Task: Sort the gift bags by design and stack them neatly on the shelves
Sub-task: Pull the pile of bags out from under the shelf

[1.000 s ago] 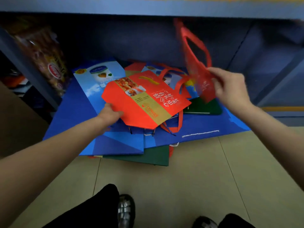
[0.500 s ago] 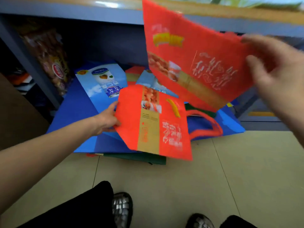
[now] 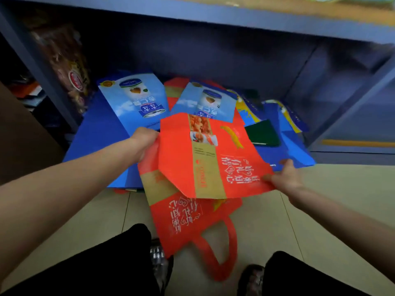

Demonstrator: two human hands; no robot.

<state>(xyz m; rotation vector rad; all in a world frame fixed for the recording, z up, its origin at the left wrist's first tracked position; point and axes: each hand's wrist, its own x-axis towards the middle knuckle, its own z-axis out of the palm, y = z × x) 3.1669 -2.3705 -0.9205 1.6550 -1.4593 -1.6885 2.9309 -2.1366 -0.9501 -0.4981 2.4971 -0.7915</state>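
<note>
Leaning at the far left: a crinkly printed snack packet [image 3: 70, 67], upright against the shelf post [image 3: 40, 67], blurred.
Left hand [image 3: 143, 144]: grips the left edge of the upper red bag, fingers curled under it and hidden, thumb side on top.
Big blue bag [image 3: 100, 133]: flat, plain, glossy paper, lying half on the bottom shelf and half over the floor, beneath the others.
Light blue bags: one [image 3: 134, 99] at far left of the pile with a printed tin and heart, a second [image 3: 205, 101] just right of it, its near edge covered by the upper red bag.
Upper red bag [image 3: 213, 159]: flat, matte woven-looking cloth, gold band and white script, held between both hands above the pile's near edge.
Lower red bag [image 3: 188, 223]: same design, under the upper one and overlapped by it, hanging toward the floor with its loop handle [image 3: 226, 253] nearest the viewer; which hand holds it I cannot tell.
Green bag [image 3: 263, 133]: dark, flat, lying right of the red bags on the blue pile.
Yellow and blue bags [image 3: 288, 116]: far right of the pile, fanned, blurred.
Right hand [image 3: 286, 178]: pinches the right corner of the upper red bag, thumb raised above it.
Shelf [image 3: 213, 16]: blue-grey metal, dark inside.
Floor [image 3: 320, 210]: pale tiles with thin joints; dark trouser legs and shoes at the near edge.
</note>
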